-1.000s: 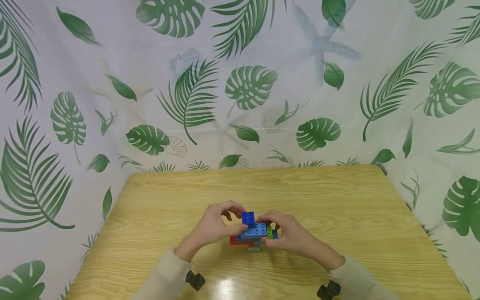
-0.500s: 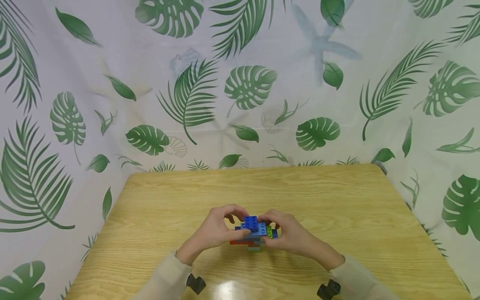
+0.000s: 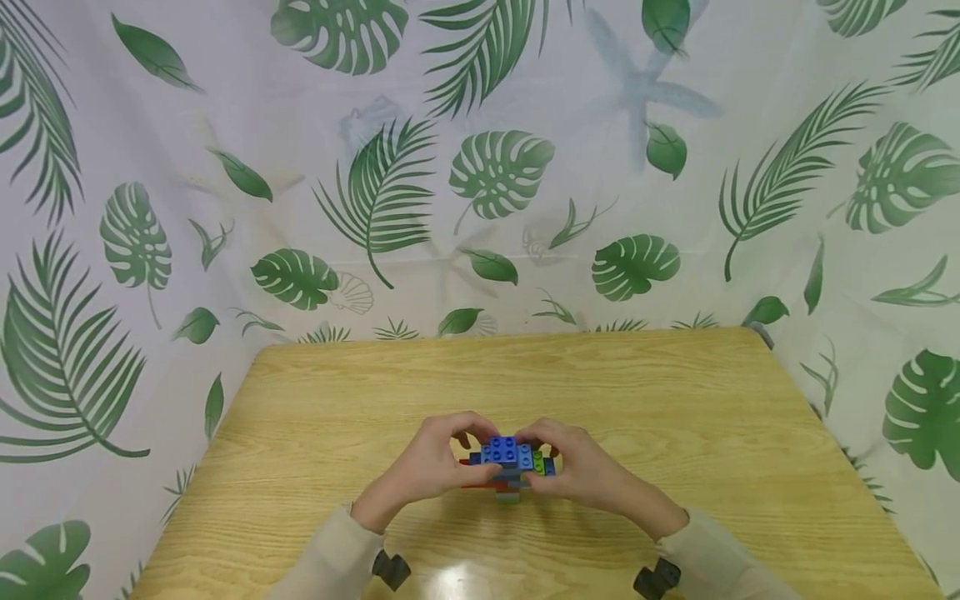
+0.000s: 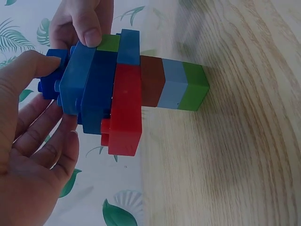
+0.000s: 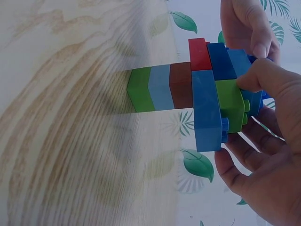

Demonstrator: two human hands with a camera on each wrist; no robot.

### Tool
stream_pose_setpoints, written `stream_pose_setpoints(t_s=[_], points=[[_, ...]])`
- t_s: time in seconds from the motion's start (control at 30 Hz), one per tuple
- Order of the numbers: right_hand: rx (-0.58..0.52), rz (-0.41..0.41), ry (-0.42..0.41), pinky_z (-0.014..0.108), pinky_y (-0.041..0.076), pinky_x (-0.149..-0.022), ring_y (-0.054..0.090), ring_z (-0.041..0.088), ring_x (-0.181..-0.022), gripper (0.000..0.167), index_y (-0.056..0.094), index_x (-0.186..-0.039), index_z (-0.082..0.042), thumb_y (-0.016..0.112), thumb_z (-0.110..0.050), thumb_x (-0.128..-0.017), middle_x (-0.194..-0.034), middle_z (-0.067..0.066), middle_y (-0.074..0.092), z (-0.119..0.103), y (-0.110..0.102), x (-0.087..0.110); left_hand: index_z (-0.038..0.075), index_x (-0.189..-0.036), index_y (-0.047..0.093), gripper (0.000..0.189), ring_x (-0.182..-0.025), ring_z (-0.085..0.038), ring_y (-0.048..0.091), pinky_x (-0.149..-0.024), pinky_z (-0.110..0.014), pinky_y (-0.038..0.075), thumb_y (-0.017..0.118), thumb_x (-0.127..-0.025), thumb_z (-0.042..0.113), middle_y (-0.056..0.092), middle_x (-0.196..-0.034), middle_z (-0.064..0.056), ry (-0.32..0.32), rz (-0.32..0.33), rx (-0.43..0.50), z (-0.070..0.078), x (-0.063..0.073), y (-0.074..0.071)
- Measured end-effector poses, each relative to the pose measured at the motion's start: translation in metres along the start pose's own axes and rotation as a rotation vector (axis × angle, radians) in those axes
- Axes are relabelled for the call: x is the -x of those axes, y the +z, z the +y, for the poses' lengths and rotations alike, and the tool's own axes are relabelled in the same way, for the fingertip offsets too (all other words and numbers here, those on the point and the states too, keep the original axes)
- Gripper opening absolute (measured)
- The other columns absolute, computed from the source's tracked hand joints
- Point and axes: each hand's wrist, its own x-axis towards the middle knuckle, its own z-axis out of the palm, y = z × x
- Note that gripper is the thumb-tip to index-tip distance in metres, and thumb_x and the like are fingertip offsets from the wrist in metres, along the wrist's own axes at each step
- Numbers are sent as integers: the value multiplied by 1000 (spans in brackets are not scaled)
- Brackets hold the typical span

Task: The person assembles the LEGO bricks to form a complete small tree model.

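In the head view, my left hand (image 3: 420,462) pinches a small dark blue toy brick (image 3: 502,450) between thumb and fingers. That brick sits on the light blue brick (image 3: 526,457) atop a brick structure. My right hand (image 3: 581,467) grips the structure's upper right side; in the right wrist view its thumb presses near a lime green brick (image 5: 229,101). Below the wide layers, a narrow column of brown (image 4: 153,81), pale blue (image 4: 171,84) and green (image 4: 195,87) bricks stands on the table. A red brick (image 4: 126,110) juts out to the left.
The wooden table (image 3: 337,383) carries the structure near its middle. Behind and beside it hangs a white cloth (image 3: 420,317) printed with green leaves. A dark wrist camera (image 3: 392,570) shows at the left sleeve, another (image 3: 657,578) at the right.
The dark blue brick has moved slightly right and down onto the light blue brick, my left hand moving with it. My right hand has stayed in place on the structure.
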Motion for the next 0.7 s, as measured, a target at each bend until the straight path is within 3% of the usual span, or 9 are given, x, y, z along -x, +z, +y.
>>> stream_pose_setpoints(t_s=[0.17, 0.53, 0.7], points=[[3, 13, -18, 30, 56, -77, 63, 9, -95, 40, 68, -129, -8, 80, -10, -91, -114, 4, 72, 2, 2, 0, 16, -115, 75, 26, -96, -10, 65, -86, -45, 58, 84, -91, 23, 77, -109, 1, -3, -9, -26, 1, -1, 0], [-31, 18, -16, 31, 58, -76, 63, 6, -94, 37, 69, -126, -11, 80, -8, -91, -113, 2, 72, 1, 2, 1, 15, -110, 75, 22, -94, -9, 65, -86, -32, 57, 84, -90, 19, 77, -105, 1, -15, -43, -105, 10, -5, -1], [4, 21, -43, 30, 56, -76, 64, 9, -96, 48, 65, -138, -10, 78, -8, -92, -114, 2, 72, 1, 2, 1, 15, -108, 74, 22, -92, -10, 66, -85, -26, 56, 84, -89, 18, 76, -104, 1, -21, -58, -147, 14, -7, -2]])
